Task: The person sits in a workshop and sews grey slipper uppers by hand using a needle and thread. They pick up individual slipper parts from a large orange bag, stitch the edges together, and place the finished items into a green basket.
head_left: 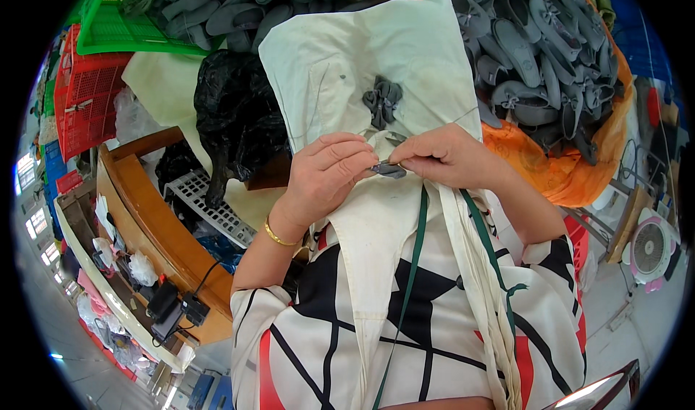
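Observation:
My left hand (327, 172) and my right hand (443, 155) meet over my lap, fingertips pinched together. Between them is a small grey fabric piece (392, 170), bow-like in shape and partly covered by my fingers. Just beyond it, a little heap of similar grey fabric pieces (383, 102) rests on a pale cloth (423, 44) spread across my lap. A thin dark thread lies on the cloth near my left hand, and another fine line shows by my right hand.
Many grey shoes (517, 48) fill an orange sack (557, 165) at the far right. More grey shoes (236, 19) lie beside a green basket (108, 19) at the far left. A black plastic bag (235, 102) and a wooden table (156, 222) stand left; a fan (650, 245) is right.

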Demonstrator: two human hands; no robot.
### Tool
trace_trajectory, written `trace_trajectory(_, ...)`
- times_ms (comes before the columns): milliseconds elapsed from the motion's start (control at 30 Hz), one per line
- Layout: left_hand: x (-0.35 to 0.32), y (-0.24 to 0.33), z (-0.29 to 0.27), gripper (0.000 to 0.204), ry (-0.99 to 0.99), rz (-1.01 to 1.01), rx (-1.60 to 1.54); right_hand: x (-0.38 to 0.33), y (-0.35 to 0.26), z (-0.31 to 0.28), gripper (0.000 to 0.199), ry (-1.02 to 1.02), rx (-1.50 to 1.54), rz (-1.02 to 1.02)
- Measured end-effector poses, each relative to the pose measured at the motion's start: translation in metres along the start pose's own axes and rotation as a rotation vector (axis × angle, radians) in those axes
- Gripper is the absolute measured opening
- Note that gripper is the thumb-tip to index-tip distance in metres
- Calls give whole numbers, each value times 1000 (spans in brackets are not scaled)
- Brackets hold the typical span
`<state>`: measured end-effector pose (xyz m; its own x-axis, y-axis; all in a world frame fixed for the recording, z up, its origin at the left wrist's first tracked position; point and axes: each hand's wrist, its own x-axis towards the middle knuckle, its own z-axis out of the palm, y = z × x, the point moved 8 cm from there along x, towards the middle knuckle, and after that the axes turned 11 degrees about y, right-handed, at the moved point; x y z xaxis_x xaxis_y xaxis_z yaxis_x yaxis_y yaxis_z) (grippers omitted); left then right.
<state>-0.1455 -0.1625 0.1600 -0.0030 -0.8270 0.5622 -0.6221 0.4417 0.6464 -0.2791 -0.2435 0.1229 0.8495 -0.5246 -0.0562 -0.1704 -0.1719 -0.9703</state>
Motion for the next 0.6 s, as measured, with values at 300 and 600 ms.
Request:
trace_trajectory(300, -12, -9, 8, 27, -7, -161, -211, -2, 9, 10, 14, -25, 89, 63)
trace_trajectory(600, -20, -10, 13, 23, -58, -305, -301, -13, 15, 21, 14, -64, 173, 154)
